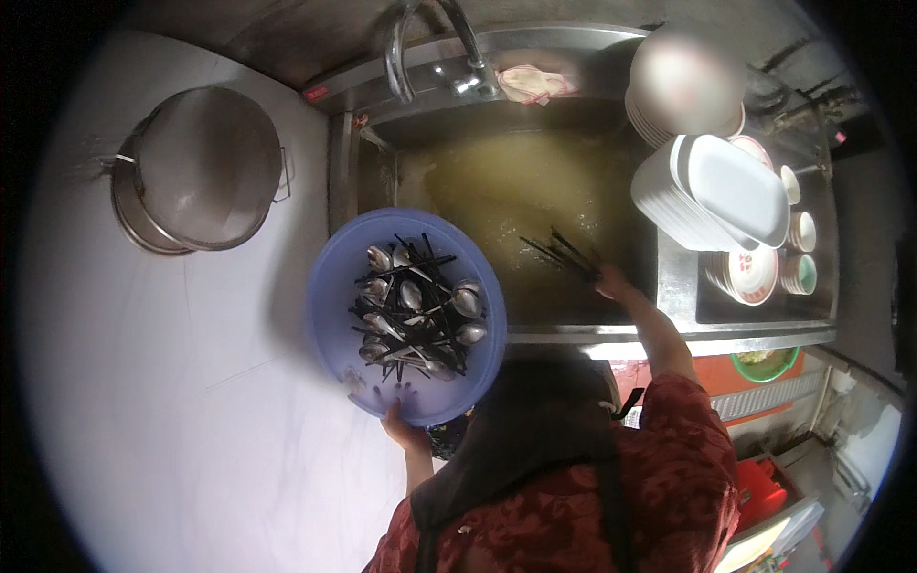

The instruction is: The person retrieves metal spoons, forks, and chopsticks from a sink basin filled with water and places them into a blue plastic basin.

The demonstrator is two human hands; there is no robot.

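- The near edge of a blue bowl is clasped by the left hand, the fingers being seen as dark shapes through its wall.
- The bowl is placed across the sink's near left corner and the right edge of the white surface; whether its weight is borne by either cannot be told.
- A bunch of dark chopsticks is clamped in the right hand, near the front edge of the sink, toward its right corner.
- Whether the tips are dipped in the cloudy water cannot be told.
- In the bowl, many spoons and loose sticks are already gathered in a jumbled heap, so a good share of the collecting is judged done.
- The bunch in hand is not yet placed in the bowl; whether more utensils are left under the water is hidden.
- White oblong dishes are stacked by the sink's right edge; no part in the present work is judged to be played by them.
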